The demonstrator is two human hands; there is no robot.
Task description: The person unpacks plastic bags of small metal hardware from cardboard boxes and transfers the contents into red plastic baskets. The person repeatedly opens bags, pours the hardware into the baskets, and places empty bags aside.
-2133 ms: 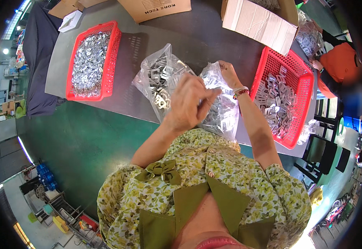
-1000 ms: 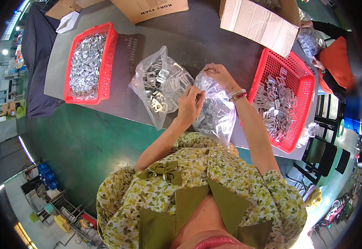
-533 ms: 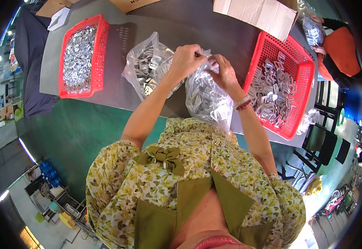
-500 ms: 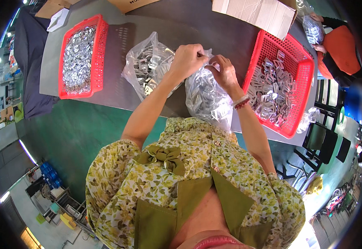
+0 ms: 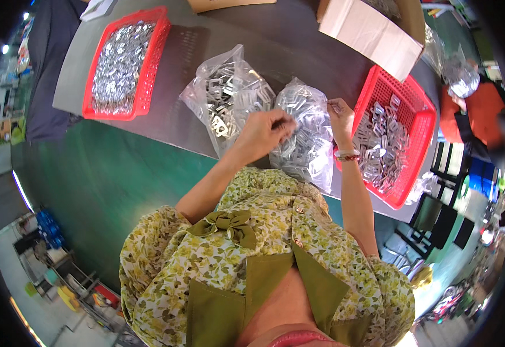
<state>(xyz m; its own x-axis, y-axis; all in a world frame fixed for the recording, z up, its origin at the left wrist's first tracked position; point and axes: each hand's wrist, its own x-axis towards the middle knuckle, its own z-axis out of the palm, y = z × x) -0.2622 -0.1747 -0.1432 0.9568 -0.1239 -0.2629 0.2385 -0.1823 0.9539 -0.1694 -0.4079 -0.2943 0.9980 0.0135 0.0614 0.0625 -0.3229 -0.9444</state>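
A clear plastic bag (image 5: 304, 141) filled with small metal buckles lies at the table's front edge, right before my body. Over its left side is my left hand (image 5: 262, 134), fingers half curled, apart and slightly blurred, with nothing seen in them. My right hand (image 5: 341, 121) is raised at the bag's right edge, thumb and fingertips pinched together; what they hold, if anything, is too small to make out. Left of it, a second clear bag (image 5: 226, 95) of metal buckles lies with its mouth loose. A red basket (image 5: 423, 124) with more buckles stands right of my right hand.
Another red basket (image 5: 159, 61) full of small metal pieces sits at the table's left. Cardboard boxes (image 5: 371, 37) stand along the far side. At the far right, a person in orange (image 5: 478, 113) handles a clear bag (image 5: 462, 78).
Both hands have left the bag's gathered top, where they worked close together. My left hand came down toward me; my right moved right. The view has shifted slightly.
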